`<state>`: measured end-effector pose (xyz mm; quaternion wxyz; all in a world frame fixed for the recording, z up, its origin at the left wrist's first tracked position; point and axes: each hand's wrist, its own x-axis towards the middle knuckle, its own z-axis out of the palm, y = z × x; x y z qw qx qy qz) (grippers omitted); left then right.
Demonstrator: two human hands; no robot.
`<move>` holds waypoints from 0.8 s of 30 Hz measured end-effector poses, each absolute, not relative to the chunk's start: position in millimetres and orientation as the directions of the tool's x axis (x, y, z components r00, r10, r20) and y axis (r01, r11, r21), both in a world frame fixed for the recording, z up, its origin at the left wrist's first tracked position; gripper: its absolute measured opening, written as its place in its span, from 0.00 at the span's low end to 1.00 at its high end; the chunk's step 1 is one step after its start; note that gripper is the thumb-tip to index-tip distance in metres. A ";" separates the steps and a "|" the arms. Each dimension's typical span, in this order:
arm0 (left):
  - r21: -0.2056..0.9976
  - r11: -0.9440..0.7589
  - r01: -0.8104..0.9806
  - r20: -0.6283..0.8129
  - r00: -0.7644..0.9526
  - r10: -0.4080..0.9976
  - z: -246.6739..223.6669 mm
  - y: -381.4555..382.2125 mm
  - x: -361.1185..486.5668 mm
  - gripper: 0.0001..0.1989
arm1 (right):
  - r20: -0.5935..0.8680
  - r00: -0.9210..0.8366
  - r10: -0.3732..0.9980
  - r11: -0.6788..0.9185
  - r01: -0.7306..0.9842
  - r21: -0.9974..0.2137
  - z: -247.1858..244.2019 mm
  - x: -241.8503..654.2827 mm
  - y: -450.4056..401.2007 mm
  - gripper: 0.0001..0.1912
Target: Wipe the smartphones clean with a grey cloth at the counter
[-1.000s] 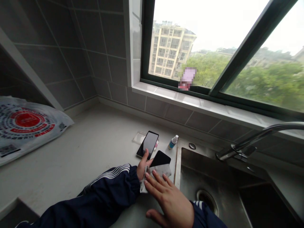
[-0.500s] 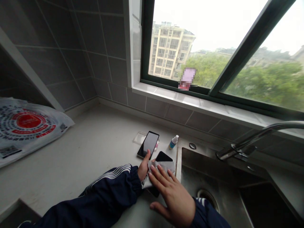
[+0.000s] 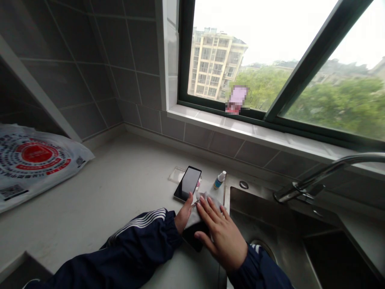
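A black smartphone [image 3: 195,237] lies tilted in my left hand [image 3: 183,216], which grips its left edge with the thumb upright; the other fingers are hidden. Flat on top, my right hand [image 3: 224,230] presses a grey cloth [image 3: 215,198] against the upper part of the screen, its fingers stretched out and slightly apart. The cloth covers the phone's far end and bunches between both hands. Just beyond my left thumb, a second smartphone [image 3: 189,182] rests face up on a clear phone case [image 3: 176,175]. A small spray bottle [image 3: 220,180] stands upright to the right of it.
The pale countertop [image 3: 120,176] runs left to a printed plastic bag [image 3: 39,164]. A steel sink [image 3: 249,208] with a curved faucet [image 3: 327,172] adjoins on the right. Behind are a tiled wall and a window [image 3: 270,60].
My right hand has slid the cloth away from me toward the phone's far end. The near part of the black screen is now uncovered, while the far end has become covered.
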<state>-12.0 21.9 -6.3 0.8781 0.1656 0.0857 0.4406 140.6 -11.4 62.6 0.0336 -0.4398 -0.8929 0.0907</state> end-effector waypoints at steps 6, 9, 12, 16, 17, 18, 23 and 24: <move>0.366 0.503 -0.783 0.039 0.553 0.833 -4.8 18.3 -9.9 0.34 | 0.057 -0.552 0.832 0.553 0.820 -0.147 51.5 137.4 -9.0 0.33; 0.360 0.495 -0.791 0.037 0.543 0.839 -2.5 16.2 -9.2 0.32 | 0.099 -0.534 0.840 0.543 0.829 -0.136 47.6 136.0 -9.3 0.34; 0.363 0.485 -0.796 0.052 0.537 0.842 -0.9 14.2 -8.9 0.32 | 0.129 -0.516 0.847 0.530 0.838 -0.127 44.9 134.9 -9.9 0.36; 0.385 0.498 -0.777 0.072 0.564 0.823 -1.0 14.3 -10.5 0.33 | 0.148 -0.507 0.849 0.524 0.843 -0.120 41.9 133.7 -11.8 0.38; 0.382 0.511 -0.770 0.073 0.576 0.814 -1.3 14.7 -10.8 0.33 | 0.147 -0.503 0.852 0.520 0.846 -0.119 41.5 133.6 -12.4 0.38; 0.376 0.523 -0.765 0.071 0.586 0.807 -1.5 15.0 -10.9 0.34 | 0.141 -0.498 0.855 0.515 0.849 -0.119 41.4 133.8 -13.0 0.38; 0.344 0.535 -0.771 0.040 0.582 0.813 0.6 14.7 -9.0 0.34 | 0.080 -0.489 0.869 0.495 0.862 -0.107 44.7 135.3 -15.8 0.38; 0.347 0.528 -0.775 0.032 0.573 0.819 1.7 13.9 -8.6 0.34 | 0.070 -0.491 0.868 0.496 0.862 -0.102 45.9 135.6 -16.4 0.39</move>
